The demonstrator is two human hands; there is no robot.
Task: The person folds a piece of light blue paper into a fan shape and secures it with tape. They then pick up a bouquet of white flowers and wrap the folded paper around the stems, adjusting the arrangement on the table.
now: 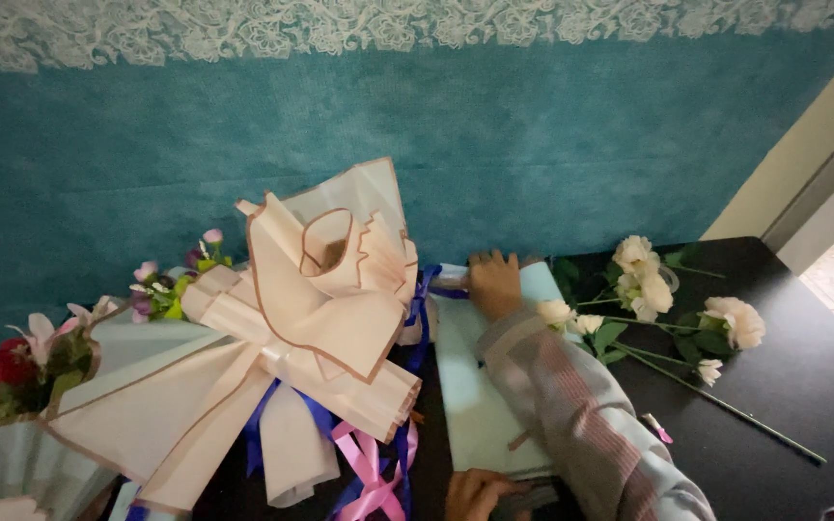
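Note:
A stack of pale blue wrapping paper (475, 396) lies lengthwise on the black table (803, 376). My right hand (494, 282) reaches across it in a striped grey and pink sleeve, and its fingers curl over the paper's far end beside a small white roll (449, 278). At the bottom edge of the view, my left hand (473, 496) grips the paper's near end, next to a dark grey object (531, 498). That hand is partly cut off.
A cream paper bouquet wrap (320, 299) with blue and pink ribbons (364, 473) lies left of the paper. Cream artificial roses (644, 285) on long stems lie to the right. Red and pink flowers (12, 371) sit far left. A teal fabric wall stands behind.

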